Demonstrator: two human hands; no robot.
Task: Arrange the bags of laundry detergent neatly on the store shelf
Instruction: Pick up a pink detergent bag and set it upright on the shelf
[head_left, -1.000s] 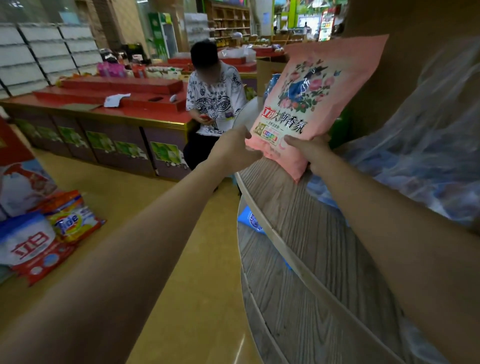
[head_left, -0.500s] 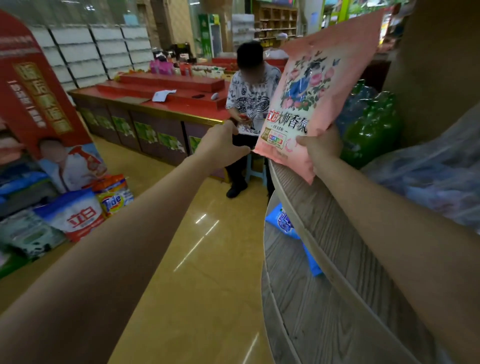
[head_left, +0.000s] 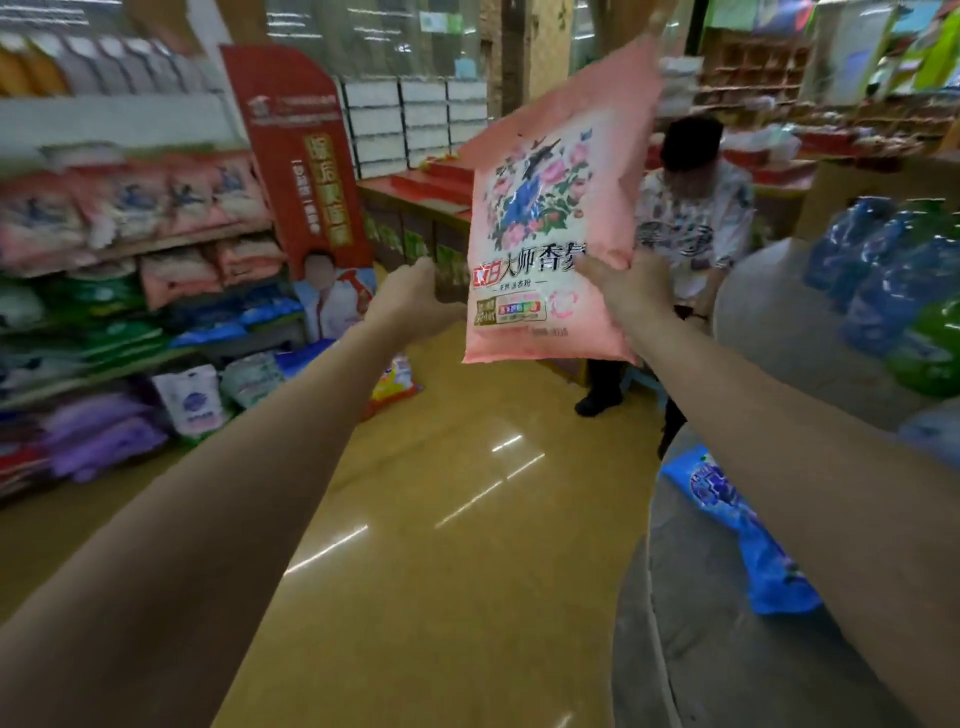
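Observation:
A pink detergent bag (head_left: 545, 208) with a flower print hangs upright in the air in the middle of the view. My right hand (head_left: 623, 291) grips it at its lower right edge, thumb on the front. Just left of the bag's lower left edge is my left hand (head_left: 410, 301), with relaxed fingers that hold nothing; whether it touches the bag is unclear. The store shelf (head_left: 182, 244) stands at the left, blurred. It carries similar pink bags (head_left: 130, 202) on top, with green, blue and purple bags on the boards below.
A round wooden display (head_left: 701, 649) fills the right, with a blue bag (head_left: 753, 540) on its lower tier and wrapped bottles (head_left: 893, 291) above. A seated person (head_left: 691, 218) is behind the pink bag. A red promo stand (head_left: 306, 166) and a yellow bag (head_left: 395, 384) on the floor flank the shelf.
My view has swung left, off the round display and toward the shelf. The pink bag has come along in my right hand, away from the display. My left hand stays just off the bag.

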